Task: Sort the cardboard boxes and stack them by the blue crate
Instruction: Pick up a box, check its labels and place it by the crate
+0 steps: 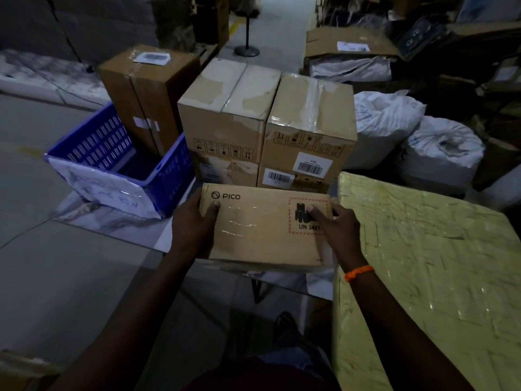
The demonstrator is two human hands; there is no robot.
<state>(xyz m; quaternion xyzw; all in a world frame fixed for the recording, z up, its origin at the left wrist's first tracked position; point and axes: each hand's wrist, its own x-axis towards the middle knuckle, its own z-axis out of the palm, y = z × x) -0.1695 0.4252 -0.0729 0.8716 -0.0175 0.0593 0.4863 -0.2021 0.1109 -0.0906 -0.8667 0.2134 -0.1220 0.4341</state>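
I hold a flat PICO cardboard box [262,227] in front of me with both hands. My left hand [191,224] grips its left edge, thumb on top. My right hand [335,227] grips the right side, thumb over the red-bordered UN 3481 label. Just beyond it stands a stack of cardboard boxes [267,122], two wide and two high. The blue crate [118,159] sits to the left of the stack, with a white sheet taped to its front. A tall cardboard box [146,97] stands behind the crate.
A large yellowish wrapped package [428,272] fills the right foreground. White sacks [439,148] lie to the right of the stack. Opened cartons and clutter [349,49] sit at the back right. A round stand base [246,50] is on the far floor. Grey floor lies at left.
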